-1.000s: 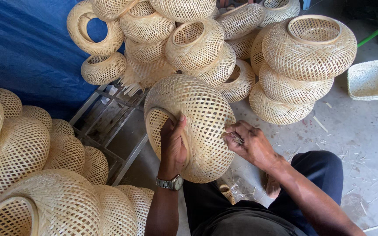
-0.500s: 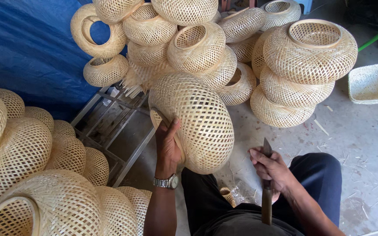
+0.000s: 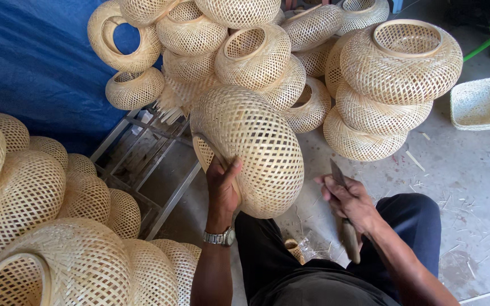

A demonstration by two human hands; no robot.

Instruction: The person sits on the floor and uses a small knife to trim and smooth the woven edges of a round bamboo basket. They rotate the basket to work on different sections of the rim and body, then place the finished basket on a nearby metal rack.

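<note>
Two hands show in the head view, each grasping something. The left hand (image 3: pixel 223 184), a wristwatch (image 3: pixel 220 237) on its wrist, grips the rim of a round woven bamboo basket (image 3: pixel 252 148), held up on edge in front of the person's knees. The right hand (image 3: pixel 348 199) is clenched around a knife (image 3: pixel 342 212), blade pointing up and wooden handle hanging below the fist, just beside the basket but apart from it. Behind stands a stack of finished baskets (image 3: pixel 395 85), with more piled against a blue tarp (image 3: pixel 29 62). A metal frame (image 3: pixel 154 170) lies on the concrete floor (image 3: pixel 472 187), which is littered with bamboo slivers. A flat square tray (image 3: pixel 485 103) rests at far right.
</note>
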